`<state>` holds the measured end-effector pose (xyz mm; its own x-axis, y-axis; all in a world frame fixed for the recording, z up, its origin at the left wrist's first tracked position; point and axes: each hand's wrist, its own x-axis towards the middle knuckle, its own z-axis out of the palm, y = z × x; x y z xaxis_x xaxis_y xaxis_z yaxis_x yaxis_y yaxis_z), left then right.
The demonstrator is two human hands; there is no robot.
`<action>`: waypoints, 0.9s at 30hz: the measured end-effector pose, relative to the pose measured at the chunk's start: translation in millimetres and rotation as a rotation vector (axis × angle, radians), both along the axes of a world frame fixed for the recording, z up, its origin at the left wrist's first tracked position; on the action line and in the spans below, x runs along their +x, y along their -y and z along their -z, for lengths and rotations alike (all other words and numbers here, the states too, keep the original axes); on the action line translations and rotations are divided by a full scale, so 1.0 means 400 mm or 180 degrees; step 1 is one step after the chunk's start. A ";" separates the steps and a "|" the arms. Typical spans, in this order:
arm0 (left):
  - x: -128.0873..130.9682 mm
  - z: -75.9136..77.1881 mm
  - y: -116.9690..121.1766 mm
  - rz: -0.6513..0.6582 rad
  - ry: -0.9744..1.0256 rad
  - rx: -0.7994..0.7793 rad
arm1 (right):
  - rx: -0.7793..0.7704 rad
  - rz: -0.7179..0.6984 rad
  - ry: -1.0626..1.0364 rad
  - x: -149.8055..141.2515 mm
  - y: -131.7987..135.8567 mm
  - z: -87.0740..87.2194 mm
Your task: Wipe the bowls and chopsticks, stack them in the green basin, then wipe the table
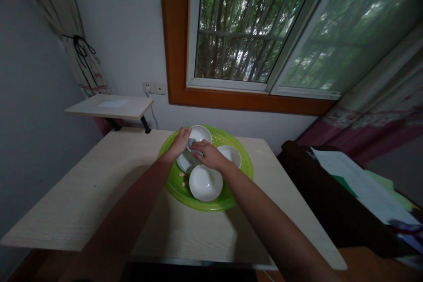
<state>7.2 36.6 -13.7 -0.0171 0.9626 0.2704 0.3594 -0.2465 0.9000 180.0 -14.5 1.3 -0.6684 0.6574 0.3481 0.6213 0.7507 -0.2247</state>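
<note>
A round green tray [243,141] holds several white bowls. My left hand [179,142] is over the tray's left side, its fingers pressed together between the back bowl [202,132] and the left bowl [187,163]. Close beside it, my right hand [209,155] has its fingers closed on a small grey cloth [191,142], which shows between the two hands. What the left fingers grip is hidden. The left bowl lies under my hands and is partly covered. The front bowl [205,183] and right bowl [230,155] sit upright, near my right wrist.
The tray rests on a pale wooden table [109,194] near the wall and window. A small raised shelf [132,105] with a paper stands at the back left. Short pale sticks [183,179] lie on the tray. Papers [357,180] cover a dark surface at right.
</note>
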 end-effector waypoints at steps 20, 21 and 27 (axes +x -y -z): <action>-0.010 -0.015 0.010 -0.0490 -0.0139 -0.0092 | -0.0119 0.2328 -0.0448 0.035 0.024 -0.056; -0.013 -0.013 0.006 -0.0551 -0.0050 -0.0092 | -0.0112 0.2408 -0.0766 0.045 0.017 -0.053; -0.009 -0.012 0.003 -0.0355 0.0448 0.0088 | -0.0439 0.2425 -0.1843 0.085 -0.026 -0.033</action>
<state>3.6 35.3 -9.0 -0.1628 0.9449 0.2841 0.2569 -0.2374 0.9368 214.0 -4.1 14.6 0.2051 0.9034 0.3767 0.6959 0.1360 -0.7052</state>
